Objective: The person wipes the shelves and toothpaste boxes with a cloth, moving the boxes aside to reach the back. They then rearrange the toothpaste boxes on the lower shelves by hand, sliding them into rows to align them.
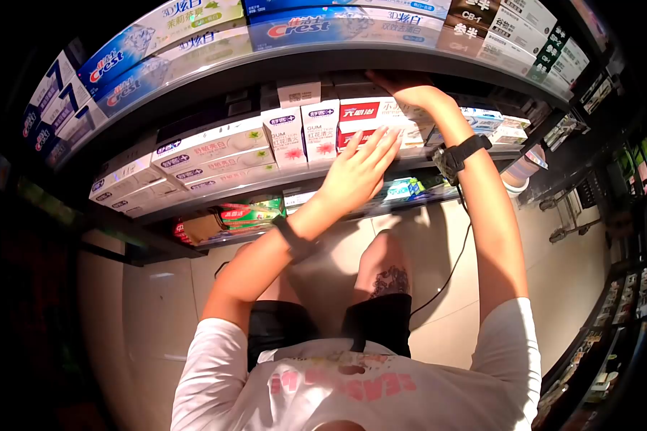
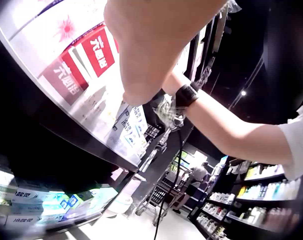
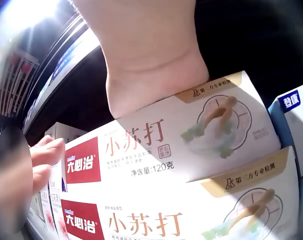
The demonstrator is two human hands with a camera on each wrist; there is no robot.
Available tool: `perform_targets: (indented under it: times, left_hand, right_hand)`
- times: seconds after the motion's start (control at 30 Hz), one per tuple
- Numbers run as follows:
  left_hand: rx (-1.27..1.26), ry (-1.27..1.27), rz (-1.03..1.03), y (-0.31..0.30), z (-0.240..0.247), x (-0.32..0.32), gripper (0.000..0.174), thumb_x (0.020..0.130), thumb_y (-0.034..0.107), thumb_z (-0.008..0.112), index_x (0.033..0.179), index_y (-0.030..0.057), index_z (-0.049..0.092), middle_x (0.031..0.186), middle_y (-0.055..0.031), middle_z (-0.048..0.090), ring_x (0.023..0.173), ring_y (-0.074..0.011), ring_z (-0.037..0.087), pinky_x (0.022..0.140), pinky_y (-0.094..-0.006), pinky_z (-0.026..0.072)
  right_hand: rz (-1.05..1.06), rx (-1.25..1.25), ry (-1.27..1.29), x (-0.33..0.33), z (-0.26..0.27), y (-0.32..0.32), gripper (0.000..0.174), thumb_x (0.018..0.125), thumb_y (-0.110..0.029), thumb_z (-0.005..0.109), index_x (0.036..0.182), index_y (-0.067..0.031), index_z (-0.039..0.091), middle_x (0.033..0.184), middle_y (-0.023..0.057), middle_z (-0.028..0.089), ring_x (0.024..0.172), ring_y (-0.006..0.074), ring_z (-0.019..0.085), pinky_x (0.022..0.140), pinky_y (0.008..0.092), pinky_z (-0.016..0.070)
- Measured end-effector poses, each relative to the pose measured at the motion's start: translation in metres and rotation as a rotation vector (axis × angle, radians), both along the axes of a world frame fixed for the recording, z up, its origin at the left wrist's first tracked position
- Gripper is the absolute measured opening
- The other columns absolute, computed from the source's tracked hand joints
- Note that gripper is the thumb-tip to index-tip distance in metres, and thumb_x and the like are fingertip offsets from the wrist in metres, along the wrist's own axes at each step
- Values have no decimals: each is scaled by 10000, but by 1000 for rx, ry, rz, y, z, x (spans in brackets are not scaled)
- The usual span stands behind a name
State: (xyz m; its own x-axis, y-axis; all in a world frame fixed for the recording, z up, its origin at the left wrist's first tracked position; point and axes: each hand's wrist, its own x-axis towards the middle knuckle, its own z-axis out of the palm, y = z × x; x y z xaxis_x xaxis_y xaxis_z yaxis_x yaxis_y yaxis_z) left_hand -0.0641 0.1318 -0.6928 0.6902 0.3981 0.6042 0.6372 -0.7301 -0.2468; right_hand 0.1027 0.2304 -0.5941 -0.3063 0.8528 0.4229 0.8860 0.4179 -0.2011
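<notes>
In the head view my left hand (image 1: 359, 167) lies with straight fingers over the fronts of the stacked toothpaste boxes (image 1: 358, 113) with red labels. My right hand (image 1: 413, 93) reaches in under the upper shelf, above the same row. The right wrist view shows the heel of that hand against the top edge of a white baking-soda toothpaste box (image 3: 191, 135), which sits on a matching box (image 3: 241, 210). The right fingers are hidden behind the box, so I cannot tell what they hold. Left fingertips (image 3: 41, 157) show beside the red labels.
The upper shelf edge (image 1: 323, 57) runs just over the hands and bears Crest toothpaste boxes (image 1: 302, 27). White gum-care boxes (image 1: 320, 133) stand upright to the left. Lower down are more packages (image 1: 402, 189). A black cable (image 1: 467, 244) hangs from the right wrist.
</notes>
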Motion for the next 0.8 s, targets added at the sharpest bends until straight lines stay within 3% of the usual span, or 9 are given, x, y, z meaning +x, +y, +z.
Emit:
perform_targets:
  times: [0.07,0.13,0.2,0.23,0.3,0.5,0.53,0.57,0.8]
  left_hand:
    - [-17,83,131,10,-5,12,754,742,297,612,1374,76,267,1433,-67,262,1320,-214,250,1035,-431,241]
    - [-20,38,160,23,-12,11,763,741,308,613,1376,71,262,1437,-67,255,1322,-212,245,1038,-421,241]
    - [6,87,195,31,-17,6,797,737,335,615,1384,58,240,1452,-65,228,1329,-207,227,1047,-389,238]
    - [-6,91,204,32,-17,5,741,760,292,553,1389,68,232,1460,-50,216,1321,-180,241,1052,-356,232]
    - [19,83,177,36,-20,1,730,765,298,547,1388,77,240,1460,-41,220,1314,-169,253,1044,-347,240]
    - [49,62,158,45,-31,1,687,786,302,518,1389,108,254,1460,-17,222,1303,-152,267,1030,-343,251]
    - [119,117,225,46,-35,1,689,804,371,508,1395,124,254,1455,-5,234,1330,-163,227,1065,-354,181]
    - [169,119,246,46,-38,1,689,810,374,501,1399,126,246,1458,-3,227,1336,-166,217,1065,-358,179]
    - [92,105,221,42,-38,3,718,788,380,542,1389,101,265,1453,-14,234,1337,-178,212,1055,-368,211]
  right_hand:
    - [-52,-73,-16,-5,3,1,478,867,-486,482,1151,-113,575,1157,153,568,1053,306,530,901,336,398]
    - [-71,-90,-40,-3,-1,2,499,850,-518,486,1139,-124,589,1151,131,578,1027,293,544,885,333,408]
    - [32,-129,-23,4,-6,14,478,853,-516,483,1117,-137,606,1116,108,602,970,260,568,851,320,426]
    - [38,-149,-49,4,-7,16,468,856,-509,483,1117,-140,606,1105,106,608,953,250,574,840,316,431]
    - [28,-167,-36,1,-4,10,459,858,-499,488,1115,-137,606,1100,105,611,952,247,575,839,314,432]
    - [11,-228,-19,-1,0,8,489,847,-520,495,1116,-128,605,1093,105,615,945,237,577,838,309,432]
    - [5,-232,-22,-1,0,6,497,843,-526,497,1116,-124,605,1094,106,614,944,235,577,840,308,431]
    - [-5,-238,-18,-1,0,4,497,843,-526,497,1116,-124,605,1094,106,614,944,235,577,840,308,431]
    - [72,-279,-34,0,6,2,468,856,-499,495,1107,-122,611,1097,114,610,957,247,573,848,317,432]
